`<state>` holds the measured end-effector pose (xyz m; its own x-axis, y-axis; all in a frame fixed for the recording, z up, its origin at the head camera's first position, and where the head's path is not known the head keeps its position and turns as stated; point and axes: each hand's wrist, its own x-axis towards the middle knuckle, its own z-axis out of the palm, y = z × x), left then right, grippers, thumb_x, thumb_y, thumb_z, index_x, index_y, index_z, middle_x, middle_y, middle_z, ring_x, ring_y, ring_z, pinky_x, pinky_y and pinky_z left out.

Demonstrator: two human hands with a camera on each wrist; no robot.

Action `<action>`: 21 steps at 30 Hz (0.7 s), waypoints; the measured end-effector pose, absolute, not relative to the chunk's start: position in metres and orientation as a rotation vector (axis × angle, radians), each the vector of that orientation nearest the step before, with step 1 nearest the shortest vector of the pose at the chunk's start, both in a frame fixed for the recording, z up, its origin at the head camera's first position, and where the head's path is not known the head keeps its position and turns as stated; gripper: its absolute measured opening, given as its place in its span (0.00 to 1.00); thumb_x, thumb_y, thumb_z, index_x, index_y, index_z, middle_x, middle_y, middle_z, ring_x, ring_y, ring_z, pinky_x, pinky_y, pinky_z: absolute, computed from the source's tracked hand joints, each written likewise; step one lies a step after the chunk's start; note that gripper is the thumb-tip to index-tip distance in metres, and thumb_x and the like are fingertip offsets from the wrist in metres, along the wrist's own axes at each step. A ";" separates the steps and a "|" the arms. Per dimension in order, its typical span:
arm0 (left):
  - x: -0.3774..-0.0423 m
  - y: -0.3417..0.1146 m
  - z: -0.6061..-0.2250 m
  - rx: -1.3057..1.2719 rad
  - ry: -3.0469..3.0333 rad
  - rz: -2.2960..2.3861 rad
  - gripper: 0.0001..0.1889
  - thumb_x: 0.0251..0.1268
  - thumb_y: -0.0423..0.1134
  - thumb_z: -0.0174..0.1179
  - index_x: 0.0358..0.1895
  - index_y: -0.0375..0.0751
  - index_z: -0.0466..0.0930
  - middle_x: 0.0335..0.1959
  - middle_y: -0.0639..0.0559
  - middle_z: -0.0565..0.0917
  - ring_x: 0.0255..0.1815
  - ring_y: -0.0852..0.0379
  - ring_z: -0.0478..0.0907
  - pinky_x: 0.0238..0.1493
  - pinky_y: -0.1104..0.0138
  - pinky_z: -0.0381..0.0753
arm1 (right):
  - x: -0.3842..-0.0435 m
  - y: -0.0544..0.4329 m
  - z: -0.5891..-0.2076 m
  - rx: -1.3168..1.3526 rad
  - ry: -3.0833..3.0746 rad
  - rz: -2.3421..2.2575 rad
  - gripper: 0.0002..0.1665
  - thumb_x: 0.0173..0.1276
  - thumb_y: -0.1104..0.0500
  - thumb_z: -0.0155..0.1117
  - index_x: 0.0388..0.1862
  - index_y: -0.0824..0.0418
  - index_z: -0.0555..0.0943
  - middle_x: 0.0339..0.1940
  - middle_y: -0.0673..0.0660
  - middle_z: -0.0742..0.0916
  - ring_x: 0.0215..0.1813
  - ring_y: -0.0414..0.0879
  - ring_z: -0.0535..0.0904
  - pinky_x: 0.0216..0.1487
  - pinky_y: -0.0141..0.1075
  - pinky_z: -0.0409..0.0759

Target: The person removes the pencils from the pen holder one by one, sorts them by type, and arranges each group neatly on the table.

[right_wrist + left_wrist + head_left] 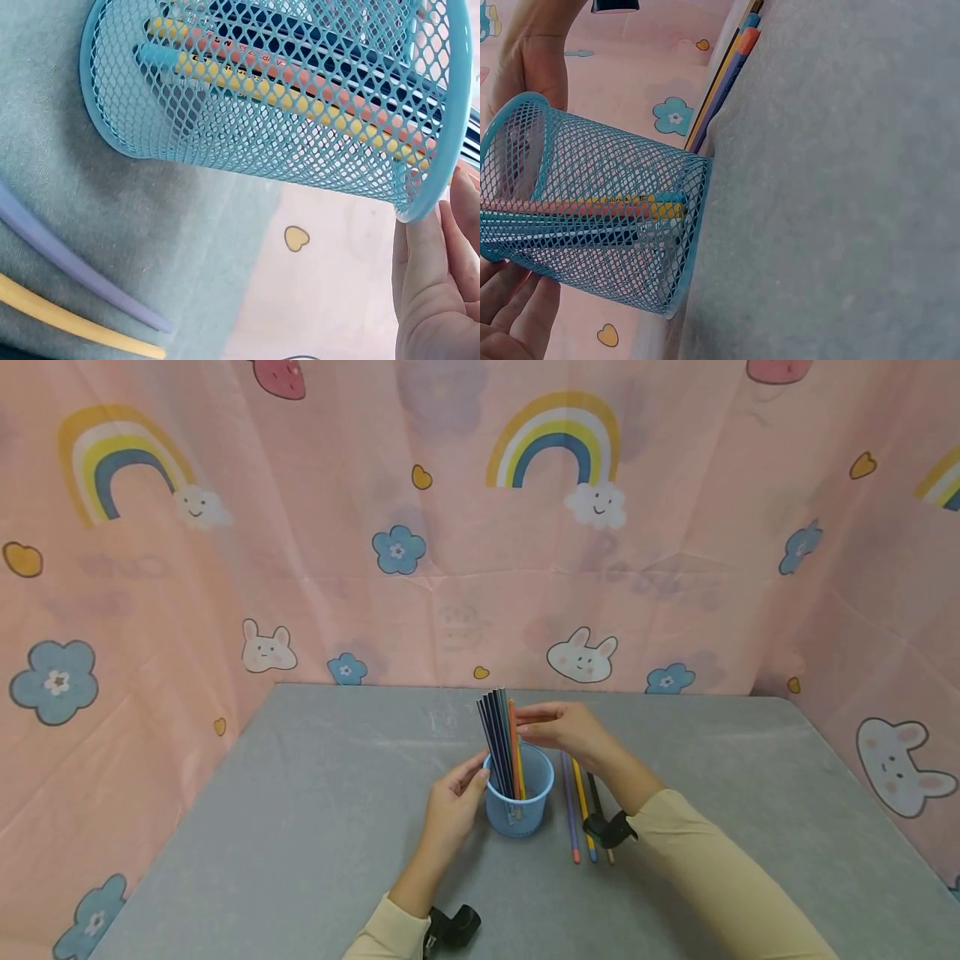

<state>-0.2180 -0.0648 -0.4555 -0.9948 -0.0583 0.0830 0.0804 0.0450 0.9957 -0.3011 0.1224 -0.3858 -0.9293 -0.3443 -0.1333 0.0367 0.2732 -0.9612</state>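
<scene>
A light blue mesh pencil holder (515,817) stands upright on the table. My left hand (452,803) grips its left side near the rim, fingers (534,315) against the mesh in the left wrist view. Inside lean several dark pencils (495,747), an orange pencil (513,739) and a yellow pencil (292,101). At the holder's top right, my right hand (567,728) pinches the yellow pencil near its upper end, which the fingers hide. Right of the holder lie a purple pencil (571,814), another yellow pencil (582,802) and a dark pencil (596,793), partly under the right wrist.
The grey table (337,810) reaches back to a pink printed curtain (322,527), which also hangs at both sides. A black wrist camera (453,928) sits on the left wrist and another black camera (611,829) on the right.
</scene>
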 end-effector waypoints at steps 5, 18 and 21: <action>-0.217 -0.065 -0.455 -0.032 -2.200 -2.093 0.19 0.75 0.36 0.55 0.64 0.33 0.77 0.61 0.37 0.82 0.63 0.45 0.79 0.61 0.64 0.82 | -0.301 0.120 -0.385 -0.283 2.211 -1.711 0.23 0.72 0.64 0.61 0.65 0.68 0.76 0.62 0.66 0.83 0.61 0.54 0.83 0.62 0.41 0.82; -0.218 -0.065 -0.455 -0.060 -2.182 -2.105 0.19 0.75 0.35 0.55 0.64 0.30 0.75 0.60 0.35 0.81 0.63 0.43 0.79 0.61 0.65 0.82 | -0.298 0.117 -0.385 -0.293 2.251 -1.715 0.21 0.71 0.64 0.63 0.61 0.68 0.79 0.57 0.65 0.86 0.57 0.52 0.85 0.60 0.41 0.83; -0.218 -0.066 -0.455 -0.079 -2.181 -2.106 0.19 0.75 0.35 0.54 0.64 0.30 0.75 0.62 0.35 0.80 0.64 0.43 0.78 0.62 0.65 0.81 | -0.297 0.115 -0.386 -0.296 2.258 -1.722 0.20 0.71 0.64 0.64 0.60 0.68 0.80 0.56 0.65 0.87 0.56 0.52 0.86 0.60 0.41 0.84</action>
